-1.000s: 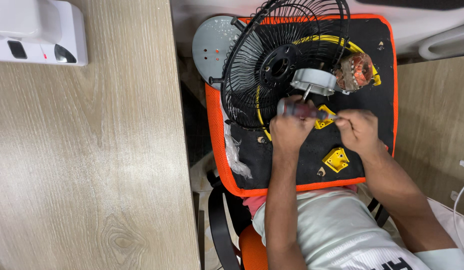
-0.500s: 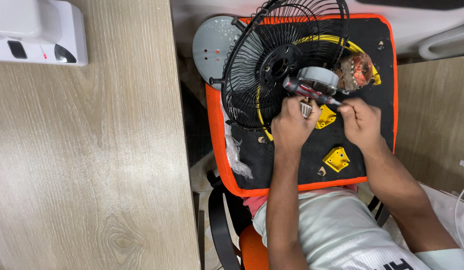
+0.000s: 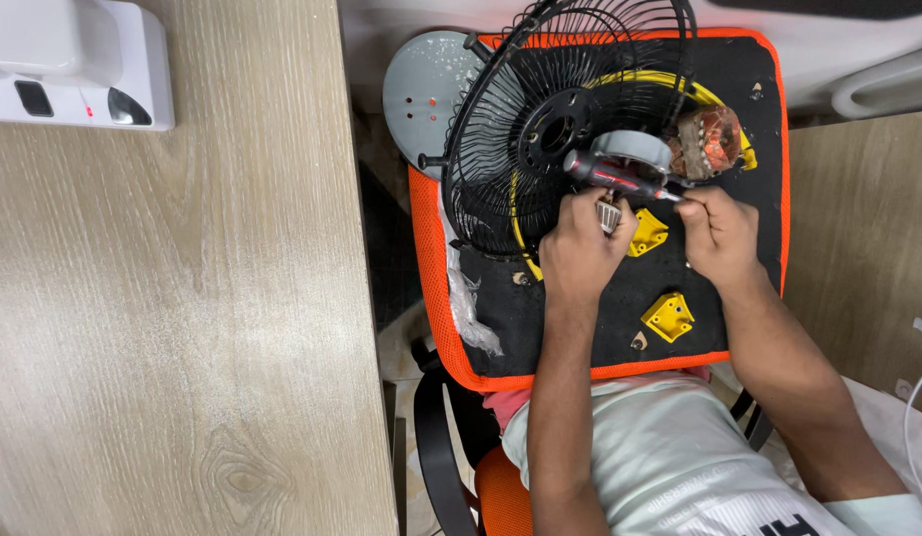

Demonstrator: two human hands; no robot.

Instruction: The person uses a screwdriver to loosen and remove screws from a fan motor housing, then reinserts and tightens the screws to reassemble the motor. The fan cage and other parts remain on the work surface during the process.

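Screwdriver [image 3: 620,179] just above both hands' fingers [image 3: 691,206]

Left hand [image 3: 580,253] is gripping a small ribbed metal part [image 3: 609,213], right hand [image 3: 721,236] is pinching the tip end of a black-and-red screwdriver [image 3: 615,177] lying across a grey motor housing [image 3: 635,151]. Copper-wound motor [image 3: 709,141] is sitting just beside it. Black wire fan guard [image 3: 550,129] is resting tilted on an orange-edged black pad [image 3: 500,318]. Two yellow plastic brackets [image 3: 671,316] are lying on the pad near the hands.
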